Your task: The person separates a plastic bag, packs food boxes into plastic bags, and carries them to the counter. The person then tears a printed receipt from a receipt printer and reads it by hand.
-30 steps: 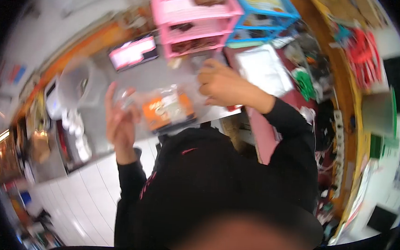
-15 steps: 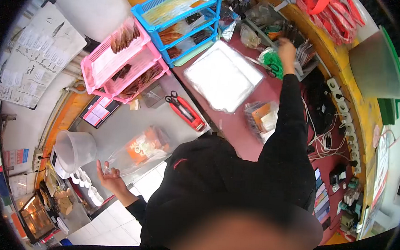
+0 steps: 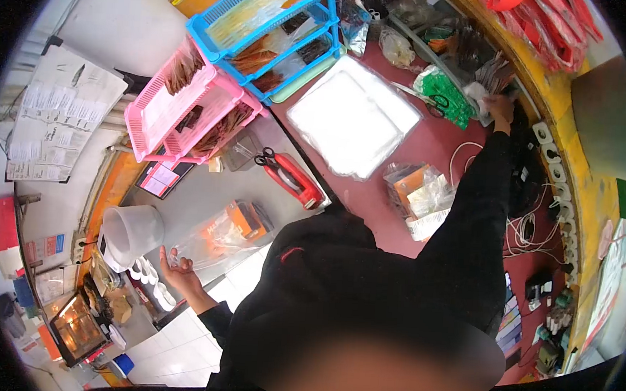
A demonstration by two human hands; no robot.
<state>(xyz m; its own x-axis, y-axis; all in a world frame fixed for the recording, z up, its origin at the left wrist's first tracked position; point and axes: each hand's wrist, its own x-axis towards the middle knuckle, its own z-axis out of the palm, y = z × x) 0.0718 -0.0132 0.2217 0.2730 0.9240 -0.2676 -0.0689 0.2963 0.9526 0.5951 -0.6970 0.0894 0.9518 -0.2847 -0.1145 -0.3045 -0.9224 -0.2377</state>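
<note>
At the lower left, my left hand [image 3: 181, 272] is by the open end of a clear plastic bag [image 3: 193, 249], with its index finger stretched out; the other fingers are curled around the bag's edge. An orange box [image 3: 238, 223] lies inside that bag on the grey table. My right hand [image 3: 499, 110] reaches far out to the upper right, at the edge of a grey tray [image 3: 476, 98] of packets. Its fingers are partly hidden, and I cannot make out what they hold. Green plastic with black scissors [image 3: 444, 96] lies just left of it.
White plastic sheets [image 3: 353, 117] and a bagged orange packet [image 3: 419, 195] lie on the dark red table. Blue trays [image 3: 265, 38] and pink trays [image 3: 189, 109] stand behind. A red tape dispenser [image 3: 296, 180], a clear bucket [image 3: 133, 233] and white cables [image 3: 526, 233] are around.
My right hand has moved from above the orange bag, over the green plastic, to the tray's right end. The view has turned rightward. My left hand stays by the bag.
</note>
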